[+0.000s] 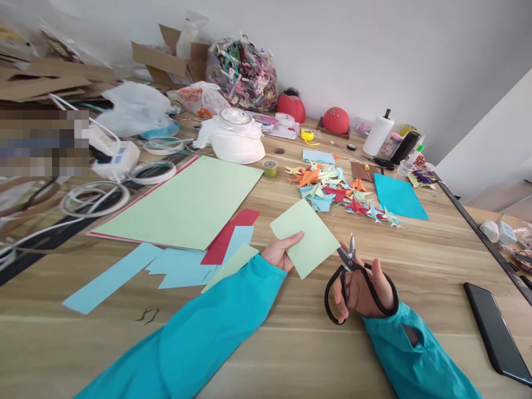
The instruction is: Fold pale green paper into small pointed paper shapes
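Note:
A pale green square of paper (310,241) is pinched in my left hand (282,252), thumb on top near its left corner. My right hand (368,291) has its fingers through the black handles of a pair of scissors (351,260). The blades are spread and point away from me, one of them close to the paper's right corner; whether they touch I cannot tell. Left of my left hand lie blue paper strips (112,277), a red piece of paper (228,235) and a green strip (230,266). Behind them rests a stack of large green sheets (187,202).
Folded paper cranes (332,185) in several colours are heaped beyond my hands, beside a teal sheet (399,194). A phone (496,330) lies at the right. White cables (95,199) coil at the left. Bags, a cardboard box (166,58) and red pincushions (336,120) stand along the wall.

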The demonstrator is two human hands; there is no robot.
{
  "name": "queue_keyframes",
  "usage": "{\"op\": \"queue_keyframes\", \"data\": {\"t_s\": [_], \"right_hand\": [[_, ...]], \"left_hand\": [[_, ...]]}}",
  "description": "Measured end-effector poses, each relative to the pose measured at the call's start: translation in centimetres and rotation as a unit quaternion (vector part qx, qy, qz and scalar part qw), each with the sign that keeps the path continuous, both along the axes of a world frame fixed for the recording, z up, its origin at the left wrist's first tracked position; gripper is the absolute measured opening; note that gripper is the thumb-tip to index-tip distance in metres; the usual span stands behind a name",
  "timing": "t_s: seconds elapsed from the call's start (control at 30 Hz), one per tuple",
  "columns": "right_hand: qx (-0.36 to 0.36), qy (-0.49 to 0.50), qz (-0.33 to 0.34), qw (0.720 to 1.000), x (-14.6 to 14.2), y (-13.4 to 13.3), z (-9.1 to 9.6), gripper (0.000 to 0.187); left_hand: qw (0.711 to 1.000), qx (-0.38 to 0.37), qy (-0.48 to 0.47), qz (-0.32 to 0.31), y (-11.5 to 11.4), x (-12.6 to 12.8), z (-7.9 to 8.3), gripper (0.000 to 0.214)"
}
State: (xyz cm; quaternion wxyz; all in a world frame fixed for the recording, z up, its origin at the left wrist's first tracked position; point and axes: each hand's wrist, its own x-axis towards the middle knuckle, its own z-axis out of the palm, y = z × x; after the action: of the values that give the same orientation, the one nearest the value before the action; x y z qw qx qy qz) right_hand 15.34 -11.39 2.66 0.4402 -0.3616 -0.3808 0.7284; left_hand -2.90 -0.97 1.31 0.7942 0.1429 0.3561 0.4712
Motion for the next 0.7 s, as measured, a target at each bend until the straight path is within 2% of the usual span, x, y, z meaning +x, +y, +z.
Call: {"op": "queue_keyframes", "data": {"t_s": [0.17,0.3,0.37,0.57,0.7], "right_hand": [[-0.01,0.016,0.005,1.0,0.17,0.01,-0.05,0.079],[-0.007,0.023,0.007,1.0,-0.15,-0.19,0.08,0.078],[-0.004,0.027,0.0,1.0,-0.25,-0.29,0.13,0.078],[0.001,0.034,-0.01,0.999,-0.41,-0.39,-0.05,0.08],[0.005,0.056,0.008,0.998,-0.73,-0.47,-0.45,0.081]], "left_hand": [[0.998,0.047,0.023,0.016,-0.1,0.06,0.18,0.047],[1.0,-0.01,0.004,-0.026,-0.02,-0.25,0.59,0.038],[0.999,-0.027,-0.015,-0.041,0.02,-0.4,0.69,0.041],[1.0,-0.003,-0.024,-0.006,-0.19,-0.15,0.56,0.042],[0.999,-0.028,-0.039,-0.009,-0.6,0.25,0.57,0.036]]}}
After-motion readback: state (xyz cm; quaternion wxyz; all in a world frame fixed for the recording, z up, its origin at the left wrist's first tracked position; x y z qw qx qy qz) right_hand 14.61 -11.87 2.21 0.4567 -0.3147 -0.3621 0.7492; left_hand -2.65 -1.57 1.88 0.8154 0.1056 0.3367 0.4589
